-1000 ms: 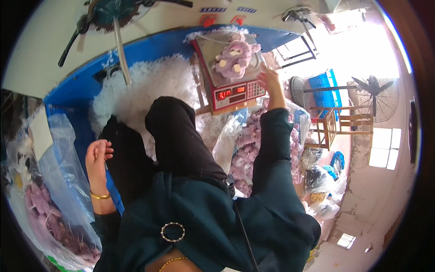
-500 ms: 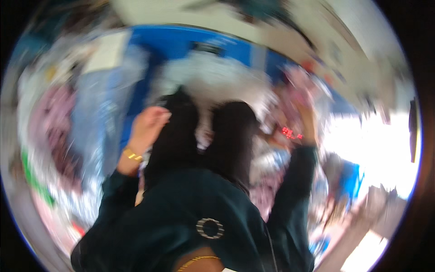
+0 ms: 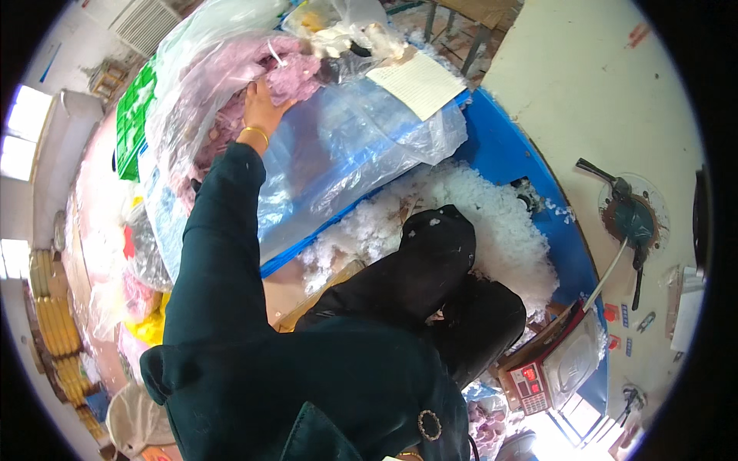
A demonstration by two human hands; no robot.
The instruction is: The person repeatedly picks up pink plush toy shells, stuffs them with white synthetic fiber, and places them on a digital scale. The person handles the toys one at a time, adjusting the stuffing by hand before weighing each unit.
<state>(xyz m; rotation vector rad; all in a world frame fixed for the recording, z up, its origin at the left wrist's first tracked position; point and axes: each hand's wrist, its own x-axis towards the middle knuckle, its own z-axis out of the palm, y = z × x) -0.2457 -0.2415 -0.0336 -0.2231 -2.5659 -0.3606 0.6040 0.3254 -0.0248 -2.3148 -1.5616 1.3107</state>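
My left hand (image 3: 265, 115) is at the upper left of the frame, right at the heap of pink plush pieces (image 3: 298, 78). The heap lies directly past my fingers, toward the top of the frame, and also spreads off to their left. Its long axis slants from the upper middle down toward the left, passing under and beside my hand. This is the nearer hand; my right hand is out of view, so I cannot tell what it does. My left fingers look released: the thumb sticks out to the right, away from the others, and I see nothing closed between them. The tips rest against the plush, partly lost in its folds.

The pieces are limp and fuzzy, crumpled together without clear outlines, with a thin white strip (image 3: 275, 54) poking out. A clear plastic bag (image 3: 201, 58), wrinkled and glossy, wraps the heap's left side. Just right of my wrist, bluish plastic sheeting (image 3: 346, 127) lies creased and shiny, with a flat, rectangular, lined paper (image 3: 419, 84) near its upper corner. Toward the middle right, white stuffing (image 3: 503, 223) forms a loose, fluffy mound around my dark trouser knees (image 3: 438, 238).
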